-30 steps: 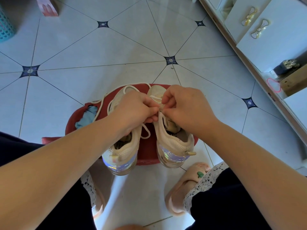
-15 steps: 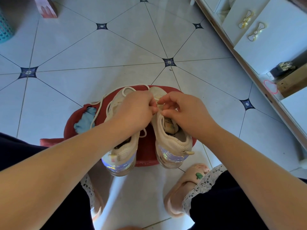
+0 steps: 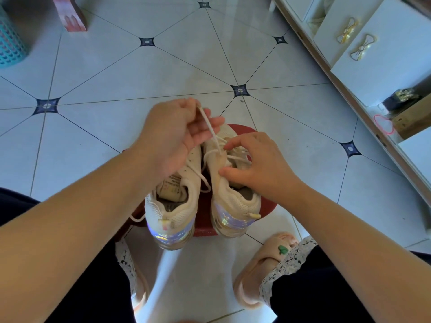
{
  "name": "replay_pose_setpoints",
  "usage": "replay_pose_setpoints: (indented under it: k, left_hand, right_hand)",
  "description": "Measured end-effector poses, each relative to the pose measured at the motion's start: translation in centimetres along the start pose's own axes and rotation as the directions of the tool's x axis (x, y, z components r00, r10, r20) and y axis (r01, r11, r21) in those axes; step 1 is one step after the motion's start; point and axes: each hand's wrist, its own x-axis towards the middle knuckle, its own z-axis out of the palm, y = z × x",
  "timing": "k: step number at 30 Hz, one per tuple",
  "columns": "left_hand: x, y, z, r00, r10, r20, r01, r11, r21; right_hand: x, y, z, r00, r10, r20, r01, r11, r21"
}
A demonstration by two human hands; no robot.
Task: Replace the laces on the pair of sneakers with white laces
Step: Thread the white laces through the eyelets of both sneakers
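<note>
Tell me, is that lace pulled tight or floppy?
Tight: the left hand pinches the lace and it runs straight down to the sneaker on the right.

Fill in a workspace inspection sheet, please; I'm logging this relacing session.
Surface: red round plastic stool on pale tiled floor.
Job's things: cream knit left sneaker and cream knit right sneaker side by side on the stool; cream cord lace runs up from the right sneaker.
Clutter: nothing seen.
Grips: left hand pinches the lace, drawn straight; right hand rests on the right sneaker, fingers spread.
Cables: nothing seen.
Surroundings: white cabinet with gold bow handles, teal lattice basket, pink slipper.
</note>
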Motion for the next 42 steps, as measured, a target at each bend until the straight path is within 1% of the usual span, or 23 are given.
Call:
replay_pose_setpoints:
  k: [2, 4, 6, 7, 8, 9, 10, 12, 14, 16, 19, 21, 22, 24, 28, 31, 33, 34, 36, 37, 38, 40, 42]
  left_hand:
    - [0.0, 1.6, -0.6, 0.991, -0.050, 0.122, 0.084, 0.954, -0.287]
    - [0.2, 3.0, -1.2, 0.979, -0.063, 0.193, 0.121, 0.943, -0.310]
    - [0.5, 3.2, -1.4, 0.985, -0.090, 0.150, 0.091, 0.996, -0.001]
    - [0.6, 2.7, -1.4, 0.992, -0.072, 0.101, 0.039, 0.953, 0.301]
    - [0.7, 2.0, -1.4, 0.998, -0.011, 0.065, -0.032, 0.782, 0.622]
    - [0.8, 1.0, -1.4, 0.993, 0.069, 0.095, -0.117, 0.534, 0.837]
    - [0.9, 0.1, -1.5, 0.974, 0.113, 0.194, -0.220, 0.303, 0.927]
    - [0.7, -1.2, -1.4, 0.928, 0.038, 0.370, -0.370, 0.016, 0.929]
    - [0.8, -1.7, -1.3, 0.899, -0.043, 0.436, -0.438, -0.119, 0.891]
    - [0.9, -1.3, -1.2, 0.893, -0.029, 0.450, -0.451, -0.055, 0.891]
    - [0.6, 0.3, -1.3, 0.923, 0.115, 0.367, -0.382, 0.387, 0.839]
    - [0.5, 1.7, -1.8, 0.925, 0.145, 0.351, -0.350, 0.686, 0.638]
    - [0.5, 2.2, -2.1, 0.917, 0.136, 0.374, -0.331, 0.781, 0.529]
    - [0.4, 2.7, -2.5, 0.883, 0.095, 0.459, -0.283, 0.889, 0.359]
    - [0.3, 2.4, -2.8, 0.753, 0.064, 0.655, -0.163, 0.983, 0.090]
    - [0.4, 2.7, -2.8, 0.702, -0.001, 0.713, -0.077, 0.994, 0.077]
    - [0.3, 2.4, -2.4, 0.671, -0.094, 0.736, -0.229, 0.917, 0.327]
    - [0.3, 2.1, -2.2, 0.678, -0.191, 0.710, -0.364, 0.752, 0.550]
    - [0.3, 1.5, -1.9, 0.714, -0.462, 0.526, -0.454, 0.266, 0.850]
    - [0.4, 1.2, -1.9, 0.720, -0.538, 0.438, -0.455, 0.110, 0.884]
    - [0.5, 1.0, -2.0, 0.731, -0.551, 0.401, -0.455, 0.045, 0.890]
    - [0.8, 0.8, -2.0, 0.830, -0.396, 0.392, -0.388, 0.096, 0.917]
    - [1.6, 0.1, -1.8, 0.928, -0.118, 0.354, -0.325, 0.210, 0.922]
  right_hand:
    - [-0.1, -0.1, 0.0, 1.000, 0.014, -0.009, -0.014, 1.000, -0.002]
    - [-0.1, 0.0, 0.0, 0.999, 0.032, -0.029, -0.034, 0.999, -0.043]
    - [-0.2, 0.2, 0.0, 0.997, 0.047, -0.055, -0.050, 0.997, -0.059]
    - [-0.3, 0.2, -0.1, 0.996, 0.050, -0.067, -0.054, 0.997, -0.056]
    - [-0.4, 0.2, -0.1, 0.996, 0.054, -0.077, -0.058, 0.997, -0.053]
    - [-0.4, 0.2, -0.2, 0.995, 0.057, -0.083, -0.062, 0.997, -0.052]
    - [-0.4, 0.2, -0.2, 0.995, 0.058, -0.087, -0.063, 0.997, -0.053]
    - [-0.4, 0.2, -0.1, 0.994, 0.057, -0.089, -0.062, 0.996, -0.056]
    - [-0.4, 0.2, 0.0, 0.994, 0.059, -0.091, -0.064, 0.997, -0.053]
    - [-0.4, 0.3, 0.0, 0.994, 0.070, -0.087, -0.073, 0.997, -0.032]
    - [-0.3, 0.7, -0.2, 0.989, 0.124, -0.085, -0.123, 0.992, 0.015]
    - [-0.2, 1.0, -0.3, 0.984, 0.158, -0.086, -0.155, 0.987, 0.034]
    - [-0.2, 1.0, -0.2, 0.983, 0.168, -0.078, -0.165, 0.985, 0.039]
    - [-0.2, 1.0, 0.0, 0.983, 0.170, -0.063, -0.167, 0.985, 0.049]
    - [-0.2, 1.0, 0.0, 0.988, 0.147, -0.055, -0.144, 0.988, 0.060]
    - [-0.2, 1.1, 0.0, 0.988, 0.149, -0.046, -0.146, 0.987, 0.064]
    - [-0.2, 1.1, 0.1, 0.988, 0.143, -0.050, -0.140, 0.988, 0.068]
    - [-0.2, 1.0, 0.2, 0.989, 0.139, -0.054, -0.135, 0.989, 0.062]
    - [-0.1, 1.0, 0.2, 0.989, 0.134, -0.057, -0.131, 0.990, 0.060]
    - [-0.1, 1.0, 0.2, 0.989, 0.135, -0.057, -0.131, 0.989, 0.064]
    - [-0.1, 1.0, 0.2, 0.989, 0.135, -0.056, -0.131, 0.989, 0.066]
    - [-0.1, 0.9, 0.2, 0.990, 0.132, -0.054, -0.128, 0.989, 0.070]
    - [-0.1, 1.0, 0.3, 0.991, 0.120, -0.054, -0.117, 0.991, 0.057]
